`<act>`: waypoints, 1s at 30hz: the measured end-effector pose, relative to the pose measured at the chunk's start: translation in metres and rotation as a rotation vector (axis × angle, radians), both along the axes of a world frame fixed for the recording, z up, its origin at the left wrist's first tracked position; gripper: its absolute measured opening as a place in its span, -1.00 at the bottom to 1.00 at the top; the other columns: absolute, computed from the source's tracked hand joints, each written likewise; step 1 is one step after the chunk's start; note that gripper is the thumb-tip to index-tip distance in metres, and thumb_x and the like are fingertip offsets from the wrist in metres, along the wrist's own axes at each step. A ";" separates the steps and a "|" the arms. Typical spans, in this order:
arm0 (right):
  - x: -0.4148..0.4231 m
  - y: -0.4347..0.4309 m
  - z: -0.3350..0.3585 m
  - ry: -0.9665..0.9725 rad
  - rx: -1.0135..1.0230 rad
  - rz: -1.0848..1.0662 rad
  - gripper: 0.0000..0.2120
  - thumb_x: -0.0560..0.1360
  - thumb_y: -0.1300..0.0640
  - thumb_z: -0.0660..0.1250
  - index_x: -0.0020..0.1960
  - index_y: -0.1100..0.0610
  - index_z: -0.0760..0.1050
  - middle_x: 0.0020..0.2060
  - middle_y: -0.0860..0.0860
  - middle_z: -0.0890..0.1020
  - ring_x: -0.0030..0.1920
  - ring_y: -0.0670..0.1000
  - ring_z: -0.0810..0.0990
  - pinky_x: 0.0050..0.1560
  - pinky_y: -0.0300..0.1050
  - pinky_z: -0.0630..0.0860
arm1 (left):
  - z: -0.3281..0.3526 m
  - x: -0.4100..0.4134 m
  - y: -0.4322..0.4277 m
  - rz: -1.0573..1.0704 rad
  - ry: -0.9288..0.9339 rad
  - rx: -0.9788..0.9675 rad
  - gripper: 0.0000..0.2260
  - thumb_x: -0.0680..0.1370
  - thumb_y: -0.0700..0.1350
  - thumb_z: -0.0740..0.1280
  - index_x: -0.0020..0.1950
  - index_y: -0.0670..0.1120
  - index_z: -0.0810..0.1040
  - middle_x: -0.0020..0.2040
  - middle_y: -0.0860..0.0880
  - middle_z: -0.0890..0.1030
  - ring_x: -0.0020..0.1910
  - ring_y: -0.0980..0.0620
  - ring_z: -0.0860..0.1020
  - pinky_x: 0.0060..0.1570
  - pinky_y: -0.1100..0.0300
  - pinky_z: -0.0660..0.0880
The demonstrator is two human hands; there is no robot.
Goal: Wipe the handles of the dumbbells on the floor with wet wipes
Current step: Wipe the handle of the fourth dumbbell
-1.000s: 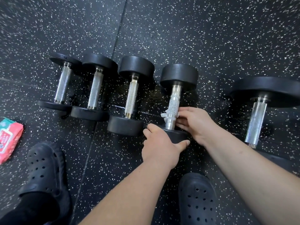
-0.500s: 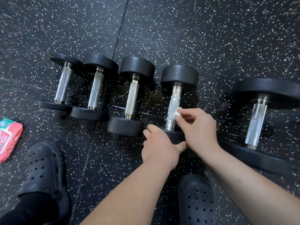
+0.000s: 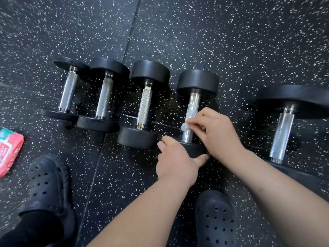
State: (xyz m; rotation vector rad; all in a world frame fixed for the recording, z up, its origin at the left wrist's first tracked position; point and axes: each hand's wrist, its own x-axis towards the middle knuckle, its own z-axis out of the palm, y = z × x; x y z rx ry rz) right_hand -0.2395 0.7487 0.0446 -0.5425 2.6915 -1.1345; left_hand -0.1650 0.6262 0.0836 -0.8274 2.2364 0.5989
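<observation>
Several black dumbbells with chrome handles lie in a row on the speckled rubber floor. My left hand (image 3: 175,160) grips the near weight of the fourth dumbbell (image 3: 197,81). My right hand (image 3: 216,132) pinches a small white wet wipe (image 3: 185,127) against the lower part of that dumbbell's handle (image 3: 192,107). To the left lie three smaller dumbbells (image 3: 67,90), (image 3: 106,97), (image 3: 145,102). A larger dumbbell (image 3: 283,132) lies to the right of my right hand.
A red and green pack of wet wipes (image 3: 8,150) lies at the left edge. My two dark clogs (image 3: 48,182), (image 3: 216,218) stand on the floor near the front. A seam (image 3: 131,41) runs between the floor mats.
My right hand has come over the top of the handle, and the wipe is now bunched small at my fingertips. My left hand has stayed on the near weight.
</observation>
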 end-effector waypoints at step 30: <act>-0.005 -0.001 0.003 -0.055 0.068 0.097 -0.83 0.53 -0.16 0.44 0.00 -0.11 0.74 -0.19 -0.26 0.52 -0.30 -0.25 0.42 -0.20 -0.05 0.56 | -0.003 0.013 -0.025 0.192 0.138 0.328 0.09 0.27 0.29 0.68 0.56 -0.14 0.18 0.40 -0.05 0.33 0.29 -0.04 0.48 0.21 0.16 0.46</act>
